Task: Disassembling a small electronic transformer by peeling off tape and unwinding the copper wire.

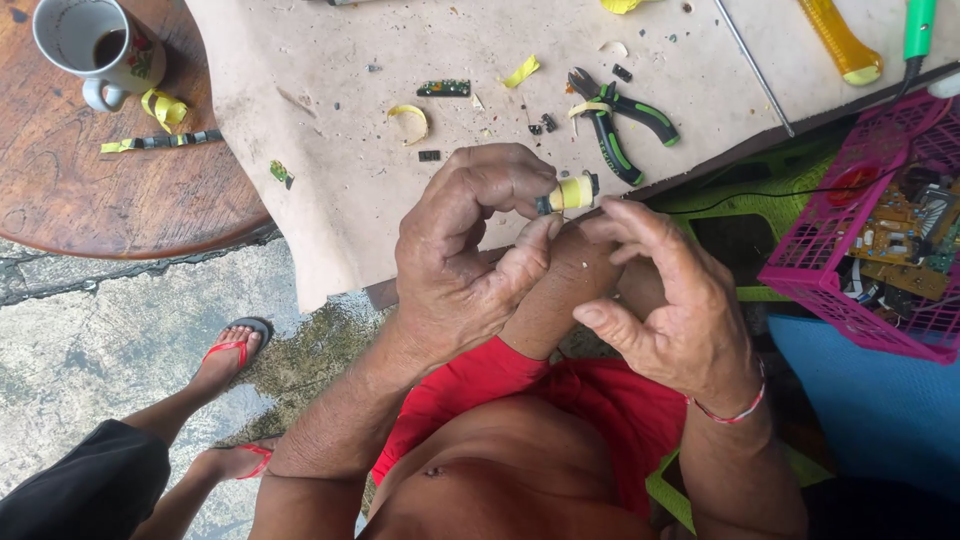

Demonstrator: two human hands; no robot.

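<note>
- Yellow tape wraps the small part [570, 193], which the left hand [470, 255] pinches between thumb and fingers, closed around its dark end, just over the near edge of the worktop [330, 190].
- Right hand [668, 300] is half open beside it; its fingertips [612, 208] touch the part at the yellow end, but it holds nothing firmly.
- Green and black pliers [615, 122] lie on the worktop just behind the hands.
- Scraps of yellow tape [521, 70] and small dark bits are spread over the pale worktop.
- White mug [95, 45] with dark drink stands on the round wooden table [100, 190] at the far left.
- Pink basket [880, 240] with circuit boards sits at the right, below the worktop edge.
- Another person's feet in red sandals [235, 350] stand on the wet floor at the left.
</note>
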